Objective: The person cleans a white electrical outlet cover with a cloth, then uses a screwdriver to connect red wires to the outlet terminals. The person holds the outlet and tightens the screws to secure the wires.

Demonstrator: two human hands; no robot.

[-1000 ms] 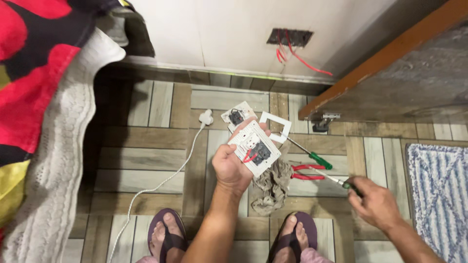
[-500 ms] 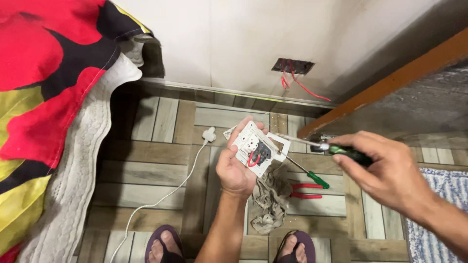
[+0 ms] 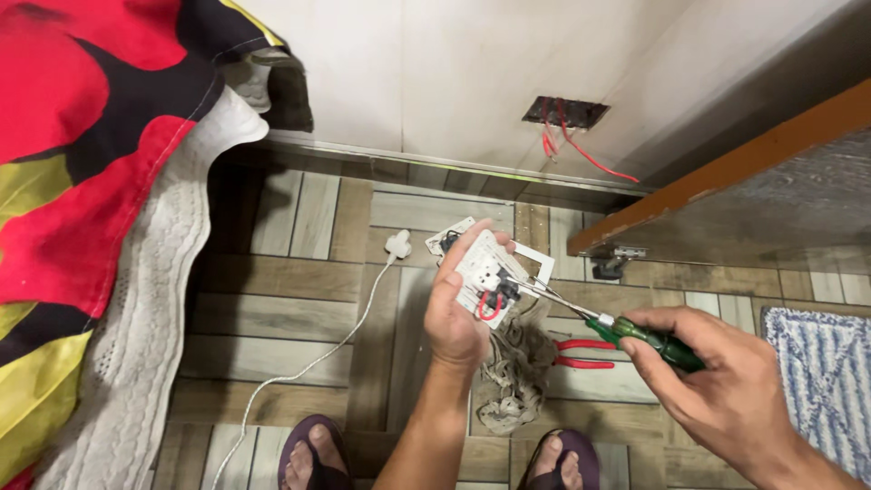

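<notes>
My left hand [image 3: 458, 313] grips a white socket module [image 3: 487, 272] with its back side up, showing black parts and a short red wire loop. My right hand [image 3: 721, 386] holds a green-handled screwdriver [image 3: 635, 334]. Its thin metal shaft reaches left and its tip touches the back of the module. Both hands hover above the wood-pattern tile floor.
A white frame plate [image 3: 542, 260] and red-handled pliers [image 3: 581, 354] lie on the floor beside a grey rag [image 3: 517, 381]. A white plug with cable [image 3: 396, 243] lies to the left. A wall box with red wires [image 3: 564, 113] is open. A wooden door [image 3: 726, 181] stands right, and a red-yellow cloth [image 3: 82, 181] hangs left.
My right hand has lifted the screwdriver from the floor area and brought its tip to the module. The view has drawn closer to the module in my left hand.
</notes>
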